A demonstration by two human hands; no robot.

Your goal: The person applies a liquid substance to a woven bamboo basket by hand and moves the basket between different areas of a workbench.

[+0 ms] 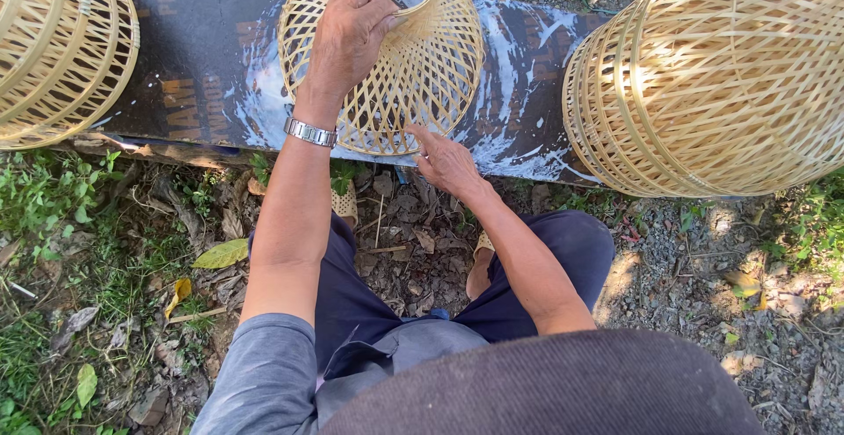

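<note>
A small open-weave bamboo basket stands on a dark, white-smeared board in front of me. My left hand, with a metal watch at the wrist, rests over the basket's top and grips its narrow upper rim. My right hand touches the basket's lower edge at the near side, fingers pinching the woven strips there. My knees in dark trousers frame the ground below.
A large woven bamboo basket lies on its side at the right, another at the left edge. Dry leaves, gravel and grass cover the ground around my sandalled feet.
</note>
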